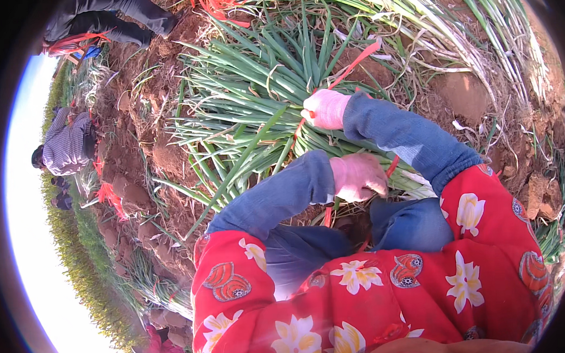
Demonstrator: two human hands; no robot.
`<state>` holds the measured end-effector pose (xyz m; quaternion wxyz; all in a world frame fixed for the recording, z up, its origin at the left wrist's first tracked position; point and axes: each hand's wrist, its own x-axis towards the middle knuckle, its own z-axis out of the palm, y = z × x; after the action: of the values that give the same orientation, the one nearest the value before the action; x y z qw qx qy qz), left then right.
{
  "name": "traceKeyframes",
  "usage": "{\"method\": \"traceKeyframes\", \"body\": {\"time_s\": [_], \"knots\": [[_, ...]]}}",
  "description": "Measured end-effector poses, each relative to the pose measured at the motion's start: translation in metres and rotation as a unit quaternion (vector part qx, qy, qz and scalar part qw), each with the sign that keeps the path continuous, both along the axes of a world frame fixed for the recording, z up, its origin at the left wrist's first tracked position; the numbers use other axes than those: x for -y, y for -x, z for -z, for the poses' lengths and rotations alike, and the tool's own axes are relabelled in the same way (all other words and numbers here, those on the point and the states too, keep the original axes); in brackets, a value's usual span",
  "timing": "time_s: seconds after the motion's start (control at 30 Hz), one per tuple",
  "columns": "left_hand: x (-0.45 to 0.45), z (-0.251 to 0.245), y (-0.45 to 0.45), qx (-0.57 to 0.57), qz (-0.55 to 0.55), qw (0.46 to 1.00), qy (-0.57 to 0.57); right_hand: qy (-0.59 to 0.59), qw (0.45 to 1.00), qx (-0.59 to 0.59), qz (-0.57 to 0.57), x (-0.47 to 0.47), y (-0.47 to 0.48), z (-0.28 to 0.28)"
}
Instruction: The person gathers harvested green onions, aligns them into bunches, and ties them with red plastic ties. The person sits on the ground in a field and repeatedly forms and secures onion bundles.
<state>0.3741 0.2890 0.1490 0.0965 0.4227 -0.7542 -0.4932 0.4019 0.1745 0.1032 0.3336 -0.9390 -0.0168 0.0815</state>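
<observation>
A large bundle of green onions (247, 93) lies before me, its green leaves fanned to the left and its pale stalks running right under my arms. My right hand (327, 108) is closed on a red plastic tie strip (360, 57) at the bundle's middle; one length of strip extends up and right, another passes down across the leaves. My left hand (359, 176) is on the near side of the stalks, fingers curled downward. A piece of red strip shows just beyond its fingers; whether they hold it cannot be told.
Loose green onions (426, 26) lie on the soil at upper right. Red strips (109, 196) lie on clodded earth (170, 157) at left. A person in dark trousers (118, 19) stands at upper left; a person in a checked shirt (69, 142) and others are farther off.
</observation>
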Motion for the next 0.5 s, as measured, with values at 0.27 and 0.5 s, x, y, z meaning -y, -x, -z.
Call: {"method": "traceKeyframes", "body": {"time_s": [0.27,0.5], "knots": [[-0.037,0.003,-0.176,-0.087,-0.590,0.778,-0.198,0.021,0.999,-0.029,0.019,-0.005,0.007,-0.009],[0.038,0.017,-0.143,-0.030,-0.505,0.857,-0.099,0.028,1.000,-0.004,0.008,-0.006,-0.006,0.057]]}}
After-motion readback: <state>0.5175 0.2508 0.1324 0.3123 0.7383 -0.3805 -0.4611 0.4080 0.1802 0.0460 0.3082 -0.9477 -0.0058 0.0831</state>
